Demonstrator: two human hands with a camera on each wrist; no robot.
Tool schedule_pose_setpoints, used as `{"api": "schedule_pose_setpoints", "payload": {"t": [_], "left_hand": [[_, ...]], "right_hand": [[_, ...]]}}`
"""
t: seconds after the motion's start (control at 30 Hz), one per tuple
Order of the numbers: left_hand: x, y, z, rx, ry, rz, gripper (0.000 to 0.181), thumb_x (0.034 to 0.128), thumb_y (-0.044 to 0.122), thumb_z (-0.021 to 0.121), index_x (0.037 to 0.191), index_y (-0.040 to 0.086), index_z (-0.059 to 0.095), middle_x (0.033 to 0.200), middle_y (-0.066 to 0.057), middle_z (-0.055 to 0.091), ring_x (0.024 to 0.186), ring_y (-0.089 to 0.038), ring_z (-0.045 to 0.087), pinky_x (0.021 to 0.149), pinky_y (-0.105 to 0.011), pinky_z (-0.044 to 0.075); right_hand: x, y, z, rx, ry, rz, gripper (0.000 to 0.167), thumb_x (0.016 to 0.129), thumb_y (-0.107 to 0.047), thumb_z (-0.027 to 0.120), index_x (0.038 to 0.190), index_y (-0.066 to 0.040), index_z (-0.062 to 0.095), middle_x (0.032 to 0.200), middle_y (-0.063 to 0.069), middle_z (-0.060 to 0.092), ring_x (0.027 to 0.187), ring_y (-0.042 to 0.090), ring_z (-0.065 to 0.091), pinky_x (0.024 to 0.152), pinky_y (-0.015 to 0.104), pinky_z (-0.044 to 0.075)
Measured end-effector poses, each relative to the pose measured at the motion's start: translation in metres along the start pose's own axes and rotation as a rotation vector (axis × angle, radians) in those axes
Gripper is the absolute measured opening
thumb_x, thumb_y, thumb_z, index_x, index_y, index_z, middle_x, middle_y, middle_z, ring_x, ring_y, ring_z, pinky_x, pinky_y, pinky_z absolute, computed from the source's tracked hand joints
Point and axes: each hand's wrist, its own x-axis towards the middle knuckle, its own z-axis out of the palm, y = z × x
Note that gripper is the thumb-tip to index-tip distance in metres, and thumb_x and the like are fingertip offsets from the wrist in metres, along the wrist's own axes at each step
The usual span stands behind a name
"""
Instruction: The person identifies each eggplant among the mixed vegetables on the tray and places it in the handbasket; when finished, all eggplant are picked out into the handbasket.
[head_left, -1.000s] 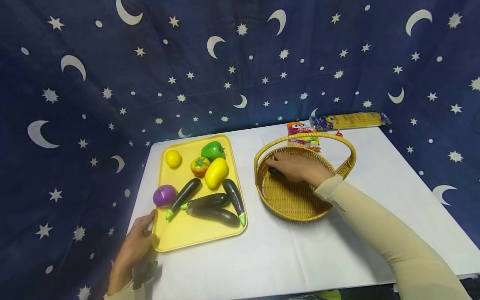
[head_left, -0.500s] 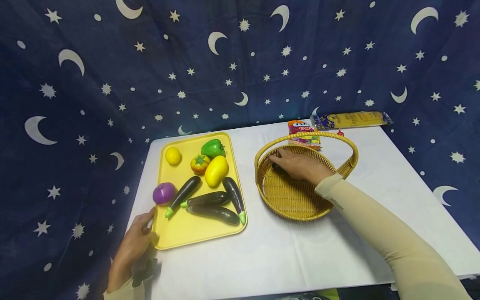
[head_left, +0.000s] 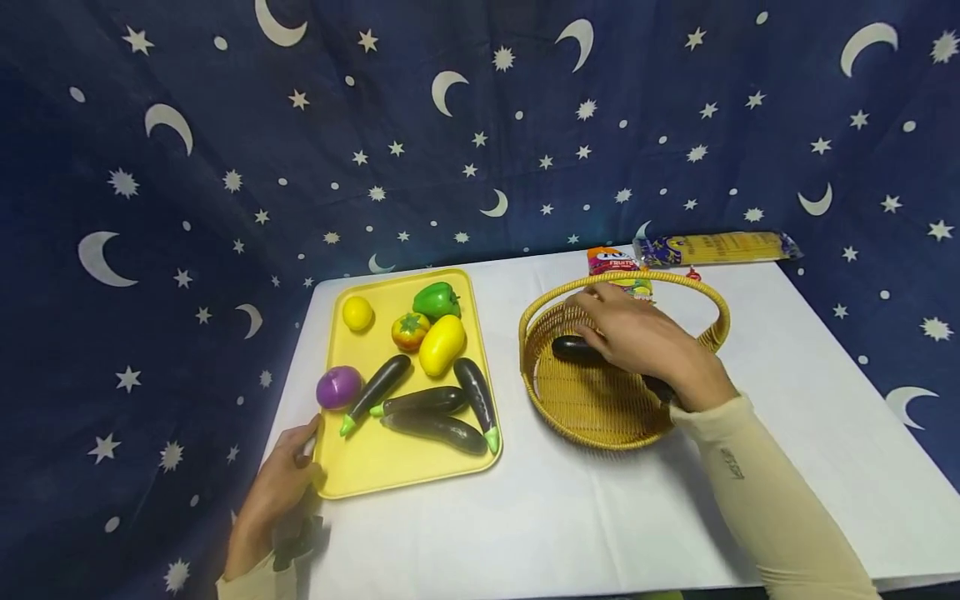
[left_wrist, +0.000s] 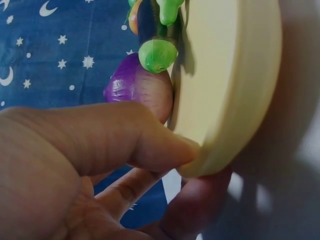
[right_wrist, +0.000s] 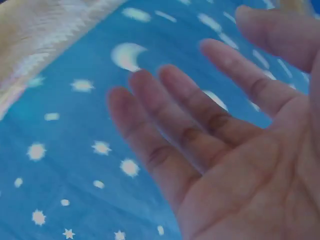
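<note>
Reading "FRUITS", a packet [head_left: 609,260] lies near the spread right grip [head_left: 641,331]; left grip [head_left: 281,475] pinches the tray [head_left: 367,468].

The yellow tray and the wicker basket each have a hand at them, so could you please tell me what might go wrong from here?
The left hand pinches the corner of the yellow tray; a tug or lift might set the round purple vegetable by the left rim rolling. The right hand looks close to the arched handle of the wicker basket and could knock it, perhaps shifting the dark eggplant inside.
</note>
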Motion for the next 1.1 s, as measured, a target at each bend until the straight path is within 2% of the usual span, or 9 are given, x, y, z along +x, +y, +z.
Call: {"api": "schedule_pose_setpoints", "payload": {"t": [0.13,0.2,0.27,0.37,0.6,0.7,0.83,0.97,1.1], "left_hand": [[-0.003,0.002,0.001,0.001,0.018,0.044,0.084,0.0883,-0.006,0.061,0.166,0.004,0.031,0.157,-0.027,0.041,0.124,-0.041,0.058,0.095,-0.039,0.049],[-0.001,0.004,0.000,0.004,0.022,0.053,0.084,0.0884,-0.006,0.060,0.166,0.004,0.032,0.157,-0.027,0.042,0.125,-0.042,0.057,0.098,-0.042,0.048],[0.000,0.005,-0.002,0.008,0.019,0.046,0.085,0.0878,-0.006,0.061,0.167,0.005,0.031,0.157,-0.027,0.041,0.127,-0.044,0.056,0.098,-0.043,0.048],[0.003,0.006,-0.001,0.006,0.017,0.025,0.087,0.0863,-0.004,0.064,0.167,0.007,0.032,0.158,-0.026,0.041,0.127,-0.045,0.058,0.095,-0.040,0.050],[-0.002,0.001,0.001,-0.040,0.000,-0.009,0.090,0.0858,-0.004,0.064,0.168,0.008,0.029,0.160,-0.026,0.038,0.128,-0.048,0.057,0.093,-0.035,0.050],[-0.007,-0.004,0.000,-0.034,0.011,-0.028,0.090,0.0868,-0.004,0.064,0.168,0.009,0.028,0.160,-0.025,0.038,0.134,-0.051,0.056,0.098,-0.038,0.050],[-0.006,-0.006,0.004,-0.049,0.005,-0.016,0.090,0.0867,-0.002,0.065,0.168,0.011,0.030,0.161,-0.024,0.039,0.132,-0.047,0.057,0.098,-0.037,0.050],[-0.004,-0.002,0.005,-0.058,0.002,-0.013,0.089,0.0868,-0.003,0.064,0.168,0.011,0.030,0.163,-0.024,0.037,0.133,-0.044,0.053,0.105,-0.045,0.048],[-0.004,0.001,0.001,-0.054,-0.003,-0.014,0.089,0.0876,-0.004,0.062,0.169,0.010,0.028,0.163,-0.024,0.036,0.135,-0.043,0.051,0.110,-0.050,0.044]], "right_hand": [[-0.020,-0.037,-0.018,0.208,0.106,-0.107,0.024,0.108,-0.021,0.061,0.129,-0.012,0.067,0.123,0.004,0.070,0.106,0.019,0.068,0.095,0.045,0.057],[-0.018,-0.060,-0.014,0.265,0.101,-0.216,0.020,0.108,-0.022,0.060,0.125,-0.016,0.068,0.117,-0.003,0.072,0.103,0.011,0.066,0.093,0.038,0.057],[-0.006,-0.086,-0.003,0.296,0.062,-0.329,0.018,0.109,-0.023,0.059,0.124,-0.018,0.068,0.117,-0.006,0.071,0.100,0.007,0.064,0.091,0.032,0.058],[0.030,-0.122,0.026,0.304,-0.033,-0.426,0.021,0.109,-0.024,0.057,0.128,-0.019,0.066,0.120,-0.005,0.069,0.100,0.007,0.062,0.092,0.029,0.057],[0.133,-0.185,0.105,0.193,-0.240,-0.393,0.042,0.108,-0.021,0.056,0.149,-0.018,0.053,0.132,0.001,0.061,0.114,0.012,0.056,0.108,0.024,0.050],[0.163,-0.197,0.133,0.120,-0.316,-0.404,0.049,0.107,-0.020,0.058,0.154,-0.017,0.048,0.135,-0.001,0.059,0.119,0.013,0.056,0.113,0.024,0.047],[0.182,-0.194,0.160,0.041,-0.381,-0.392,0.053,0.105,-0.019,0.062,0.156,-0.018,0.047,0.139,0.000,0.059,0.125,0.015,0.056,0.116,0.026,0.046],[0.187,-0.187,0.171,0.020,-0.397,-0.405,0.059,0.102,-0.018,0.064,0.159,-0.019,0.046,0.143,0.002,0.060,0.131,0.017,0.057,0.120,0.030,0.044],[0.188,-0.187,0.168,-0.007,-0.409,-0.405,0.061,0.101,-0.019,0.069,0.159,-0.024,0.048,0.142,0.001,0.061,0.130,0.018,0.055,0.122,0.033,0.041]]}}
